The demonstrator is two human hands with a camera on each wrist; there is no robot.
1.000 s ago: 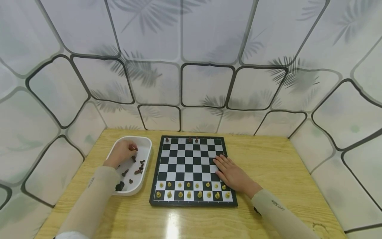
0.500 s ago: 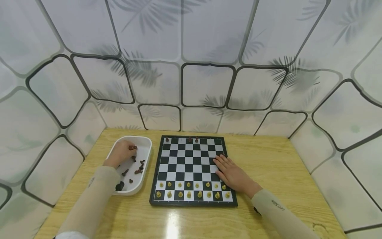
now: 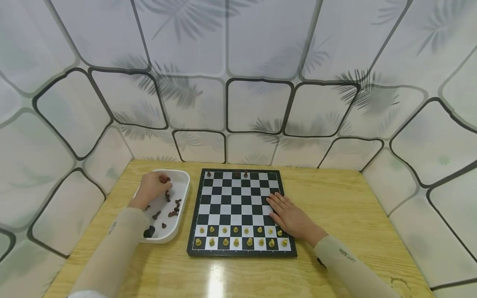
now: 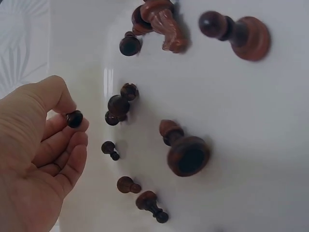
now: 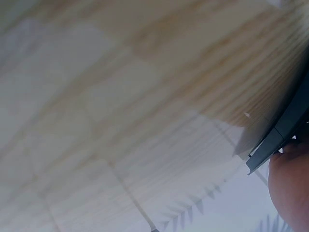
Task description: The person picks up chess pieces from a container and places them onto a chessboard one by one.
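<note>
Pinches a dark piece (image 4: pixel 74 119), apparently selected, in the left hand (image 3: pixel 150 188), just shifted slightly over the tray (image 3: pixel 181 182); rests the right hand (image 3: pixel 292 217), straight-fingered, on the board (image 3: pixel 240 200).

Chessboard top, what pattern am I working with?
The chessboard has alternating black and white squares inside a black border, clearest in the head view.

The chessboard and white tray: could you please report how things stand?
Left hand pinches dark chess piece over white tray. Right hand rests on right edge of chessboard. No obstruction visible.
</note>
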